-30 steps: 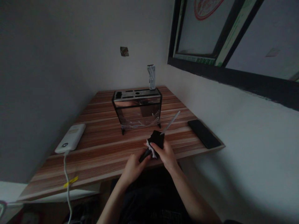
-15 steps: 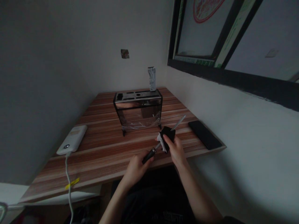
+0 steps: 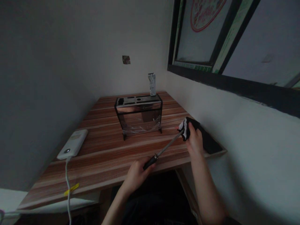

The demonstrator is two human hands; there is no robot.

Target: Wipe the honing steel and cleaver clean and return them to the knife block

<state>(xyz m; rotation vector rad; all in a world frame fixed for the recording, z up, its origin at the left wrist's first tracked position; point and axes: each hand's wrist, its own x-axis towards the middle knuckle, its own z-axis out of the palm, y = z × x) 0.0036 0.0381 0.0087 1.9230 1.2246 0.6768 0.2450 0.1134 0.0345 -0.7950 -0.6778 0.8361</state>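
Note:
My left hand (image 3: 137, 175) is closed around the black handle of a sharpening steel (image 3: 170, 144), whose grey rod slants up to the right. A folded black and white cloth (image 3: 185, 129) wraps the far end of the rod, pinched in my right hand (image 3: 195, 139). The rod's tip is hidden in the cloth. Farther back on the table stands a knife block (image 3: 139, 100) with a slotted metal top and a clear front partly covered in plastic film. A grey wrapped handle (image 3: 152, 85) rises from its right end.
On the wooden table (image 3: 98, 125), a white power bank (image 3: 73, 144) with a cable (image 3: 67, 181) lies at the left. A dark phone (image 3: 211, 140) lies at the right edge, partly behind my right hand. Walls bound the table; a dark window frame (image 3: 225, 79) is at the right.
My right hand has slid the cloth up and right along the steel to its tip, uncovering the rod near the handle. My left hand stays nearly in place.

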